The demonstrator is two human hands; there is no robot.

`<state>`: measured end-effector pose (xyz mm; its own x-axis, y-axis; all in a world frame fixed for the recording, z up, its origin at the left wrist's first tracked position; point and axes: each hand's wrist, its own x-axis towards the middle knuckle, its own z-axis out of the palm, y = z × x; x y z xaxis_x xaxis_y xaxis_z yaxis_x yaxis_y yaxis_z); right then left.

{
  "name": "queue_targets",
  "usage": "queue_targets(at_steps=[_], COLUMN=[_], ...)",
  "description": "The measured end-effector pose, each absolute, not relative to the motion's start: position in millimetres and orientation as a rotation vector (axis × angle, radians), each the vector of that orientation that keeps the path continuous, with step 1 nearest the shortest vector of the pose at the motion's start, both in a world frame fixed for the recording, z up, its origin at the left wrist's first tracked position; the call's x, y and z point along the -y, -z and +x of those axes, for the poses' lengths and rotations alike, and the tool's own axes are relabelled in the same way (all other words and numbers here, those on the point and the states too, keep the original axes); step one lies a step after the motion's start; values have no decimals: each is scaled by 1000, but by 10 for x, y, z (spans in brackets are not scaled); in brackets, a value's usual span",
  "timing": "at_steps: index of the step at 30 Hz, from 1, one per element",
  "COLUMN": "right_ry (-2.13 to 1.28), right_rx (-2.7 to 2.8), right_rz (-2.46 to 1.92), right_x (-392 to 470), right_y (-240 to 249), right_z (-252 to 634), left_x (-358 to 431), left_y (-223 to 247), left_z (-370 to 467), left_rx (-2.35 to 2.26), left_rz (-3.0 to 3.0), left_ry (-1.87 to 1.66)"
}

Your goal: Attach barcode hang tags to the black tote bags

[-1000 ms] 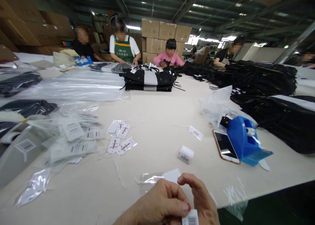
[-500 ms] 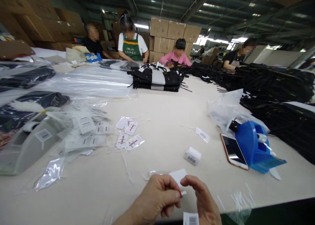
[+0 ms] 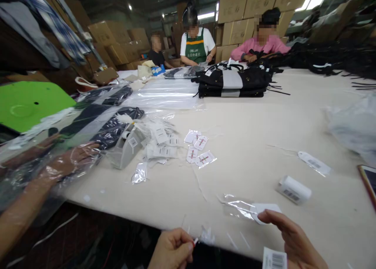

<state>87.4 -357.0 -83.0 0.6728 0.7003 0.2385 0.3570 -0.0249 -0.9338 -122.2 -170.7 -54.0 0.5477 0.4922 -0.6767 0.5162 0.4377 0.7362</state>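
My left hand (image 3: 173,250) is at the bottom edge, fingers pinched on a tiny white and red scrap (image 3: 195,240). My right hand (image 3: 293,241) is at the bottom right, holding a white barcode label (image 3: 274,259) in its lower fingers, with the forefinger stretched toward a small clear bag with a white card (image 3: 249,208) lying on the cream table (image 3: 252,143). A small white roll of barcode stickers (image 3: 293,189) lies just beyond that bag.
Several white tags with red crosses (image 3: 197,151) and barcode tags (image 3: 160,141) lie mid-table beside a grey tape dispenser (image 3: 126,149). A co-worker's hands (image 3: 61,165) handle clear bags at left. Black garments (image 3: 235,82) are stacked farther back, where other people sit. A phone (image 3: 368,179) is at the right edge.
The view has swung left, so the blue tape dispenser is out of view. My hands have drawn apart, the left one pulling a small scrap away from the right.
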Motion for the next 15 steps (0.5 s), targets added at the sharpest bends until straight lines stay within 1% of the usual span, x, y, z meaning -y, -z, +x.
queue_targets(at_steps=[2, 8, 11, 15], right_ry=[-348, -271, -278, -289], right_rx=[906, 928, 918, 907], right_rz=[-1633, -1612, -1591, -1565], right_x=[3526, 3557, 3602, 3616], right_y=[773, 675, 695, 690], right_z=[860, 864, 854, 811], left_x=[1824, 1856, 1806, 1755], left_y=[572, 445, 383, 358], left_z=[-1095, -817, -790, -789], left_rx=[-1020, -1075, -1106, -1152], left_rz=[1247, 1897, 1958, 2076], left_ry=[45, 166, 273, 314])
